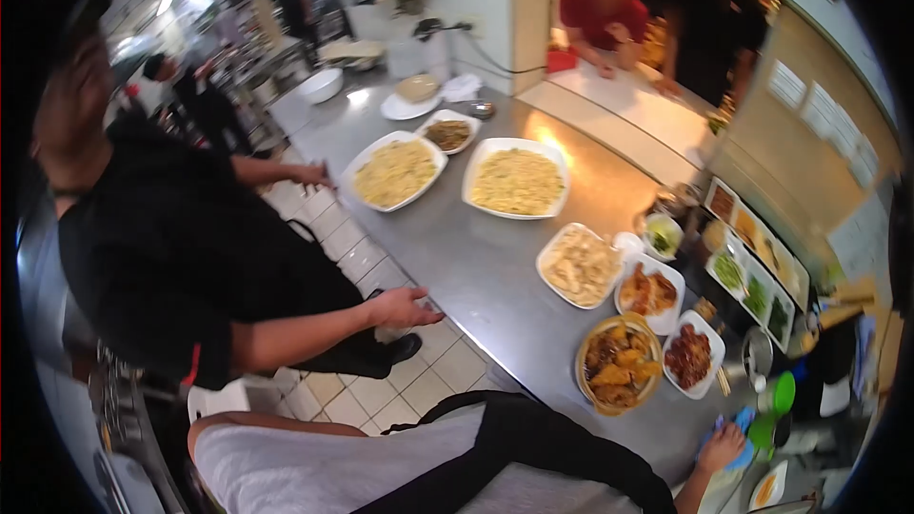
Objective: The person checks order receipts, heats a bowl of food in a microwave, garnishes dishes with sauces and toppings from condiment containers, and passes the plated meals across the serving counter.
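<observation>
My right hand (721, 447) is at the lower right of the counter, its fingers closed on what looks like a blue cloth (741, 458). Just beyond it stand green-lidded containers (783, 393). Close by are a round bowl of browned food pieces (617, 365) and a white dish of dark glazed meat (692, 355). Only part of my left arm (286, 422) shows, beside my grey shirt; the left hand is out of view.
A co-worker in black (219, 247) stands at the left, both hands near the counter (447, 271). Two large dishes of yellow food (517, 181) (394, 173) sit farther along. Garnish trays (752, 290) line the right wall. People stand behind the serving hatch (619, 124).
</observation>
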`<state>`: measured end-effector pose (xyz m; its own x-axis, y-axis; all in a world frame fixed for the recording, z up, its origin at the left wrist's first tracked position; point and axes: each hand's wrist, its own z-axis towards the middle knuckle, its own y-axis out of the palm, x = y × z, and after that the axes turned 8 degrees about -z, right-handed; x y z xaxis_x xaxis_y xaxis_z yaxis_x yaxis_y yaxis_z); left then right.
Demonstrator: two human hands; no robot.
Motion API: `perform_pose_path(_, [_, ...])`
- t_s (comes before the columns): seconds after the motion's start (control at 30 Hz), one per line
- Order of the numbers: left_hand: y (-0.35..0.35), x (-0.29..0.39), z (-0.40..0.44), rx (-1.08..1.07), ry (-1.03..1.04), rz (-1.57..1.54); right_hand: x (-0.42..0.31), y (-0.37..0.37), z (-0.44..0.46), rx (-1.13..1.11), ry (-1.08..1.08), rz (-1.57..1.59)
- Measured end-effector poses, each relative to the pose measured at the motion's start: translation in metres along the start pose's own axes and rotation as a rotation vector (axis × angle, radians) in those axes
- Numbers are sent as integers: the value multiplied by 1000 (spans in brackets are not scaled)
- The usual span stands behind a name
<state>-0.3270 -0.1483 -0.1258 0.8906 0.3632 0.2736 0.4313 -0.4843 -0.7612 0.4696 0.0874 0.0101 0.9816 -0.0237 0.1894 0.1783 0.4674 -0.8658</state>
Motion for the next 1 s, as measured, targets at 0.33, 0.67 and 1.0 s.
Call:
perform_pose_path(0.33, [25, 95, -152, -560, 4, -256, -2, -8, 4, -124, 24, -155])
perform_pose_path(0.67, [25, 182, -266, -1168, 236, -678, 6, 1, 1, -110, 19, -160])
perform_pose_path(1.0, [-164, 201, -290, 585, -61, -331, 25, 8, 9, 211, -290, -157])
